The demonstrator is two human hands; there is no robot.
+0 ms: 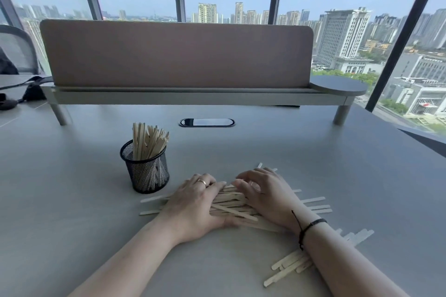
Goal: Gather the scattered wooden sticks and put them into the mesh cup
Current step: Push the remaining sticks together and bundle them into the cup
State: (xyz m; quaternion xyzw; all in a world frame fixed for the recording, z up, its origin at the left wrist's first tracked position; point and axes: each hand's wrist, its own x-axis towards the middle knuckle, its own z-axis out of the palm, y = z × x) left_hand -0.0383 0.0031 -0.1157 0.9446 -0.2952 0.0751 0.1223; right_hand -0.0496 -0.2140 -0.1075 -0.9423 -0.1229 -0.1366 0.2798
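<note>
On the grey table, both hands pressed a loose heap of pale flat wooden sticks together from either side. The left hand lay flat with straight fingers; the right hand hooked curled fingers over the pile. The black mesh cup, already part-filled, stood just left. Squaring the ends before lifting would likely prevent spills; strays by the right forearm remained.
</note>
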